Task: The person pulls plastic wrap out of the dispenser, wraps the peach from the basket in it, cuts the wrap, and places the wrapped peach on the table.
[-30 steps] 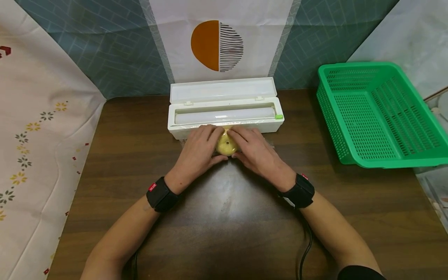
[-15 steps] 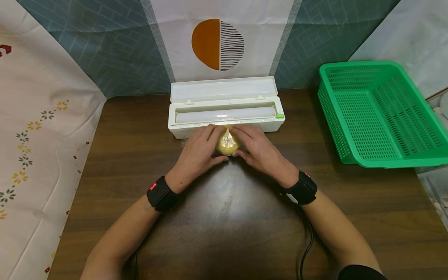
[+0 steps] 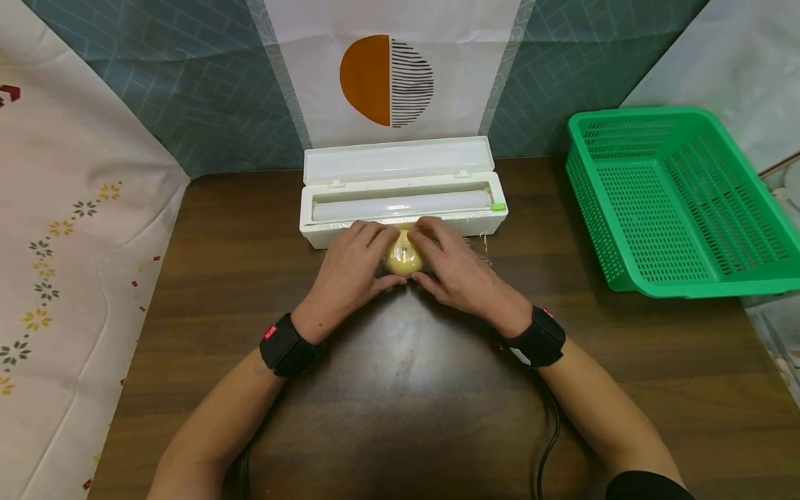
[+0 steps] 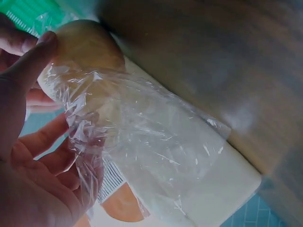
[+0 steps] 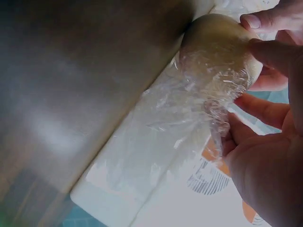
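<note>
A round yellow fruit (image 3: 403, 260) sits between my two hands just in front of the white cling film box (image 3: 484, 226). My left hand (image 3: 351, 267) grips it from the left, with thumb at the near side and fingers at the far side. Opposite, my right hand (image 3: 461, 269) holds its right side the same way. Clear cling film (image 4: 147, 118) covers part of the fruit and spreads toward the box. In the right wrist view the film (image 5: 156, 120) bunches into folds near the fingers. The fruit's underside is hidden in the head view.
The box's lid (image 3: 400, 162) stands raised, baring a white film roll (image 3: 403, 205) and a green slider (image 3: 498, 207). A green basket (image 3: 694, 290) stands at the right. Black cables run from both wristbands across the brown table (image 3: 400, 417).
The fruit turns in my fingers, its dark spot shifting and shiny film coming over the near side. Both hands stay almost in place; the right fingers lift slightly.
</note>
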`<state>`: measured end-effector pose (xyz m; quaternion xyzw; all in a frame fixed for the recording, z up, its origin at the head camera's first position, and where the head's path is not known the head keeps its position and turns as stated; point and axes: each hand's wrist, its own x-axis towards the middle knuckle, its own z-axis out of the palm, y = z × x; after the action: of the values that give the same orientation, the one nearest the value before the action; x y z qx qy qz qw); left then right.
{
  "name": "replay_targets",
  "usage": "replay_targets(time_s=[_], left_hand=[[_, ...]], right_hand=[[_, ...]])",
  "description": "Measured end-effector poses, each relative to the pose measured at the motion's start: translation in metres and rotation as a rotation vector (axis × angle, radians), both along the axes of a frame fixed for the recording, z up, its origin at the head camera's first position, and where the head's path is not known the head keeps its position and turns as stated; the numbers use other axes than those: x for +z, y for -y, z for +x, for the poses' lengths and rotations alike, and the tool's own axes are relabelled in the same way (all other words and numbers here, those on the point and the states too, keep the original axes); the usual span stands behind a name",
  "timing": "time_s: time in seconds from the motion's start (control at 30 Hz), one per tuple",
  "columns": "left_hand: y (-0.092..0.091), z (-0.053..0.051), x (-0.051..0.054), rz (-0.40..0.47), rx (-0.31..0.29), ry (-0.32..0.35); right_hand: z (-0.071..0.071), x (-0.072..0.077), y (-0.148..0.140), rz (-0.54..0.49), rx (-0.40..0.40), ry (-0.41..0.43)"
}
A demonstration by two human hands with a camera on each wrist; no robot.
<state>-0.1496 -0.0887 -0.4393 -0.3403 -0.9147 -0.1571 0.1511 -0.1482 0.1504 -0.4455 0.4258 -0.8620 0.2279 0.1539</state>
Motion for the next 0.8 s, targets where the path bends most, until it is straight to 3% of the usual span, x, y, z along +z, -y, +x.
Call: replay_targets(time_s=[0.23, 0.57, 0.8], left_hand=[[-0.0007, -0.0010, 0.0008, 0.000, 0.010, 0.019], [0.0015, -0.0010, 0.0017, -0.036, -0.021, 0.028], [0.0011, 0.0006, -0.0003, -0.050, -0.036, 0.018]], right_hand=[[0.0036, -0.0012, 0.0012, 0.049, -0.045, 0.008], [0.0029, -0.0009, 0.0017, 0.050, -0.110, -0.016], [0.0025, 0.0008, 0.0013, 0.040, -0.107, 0.010]])
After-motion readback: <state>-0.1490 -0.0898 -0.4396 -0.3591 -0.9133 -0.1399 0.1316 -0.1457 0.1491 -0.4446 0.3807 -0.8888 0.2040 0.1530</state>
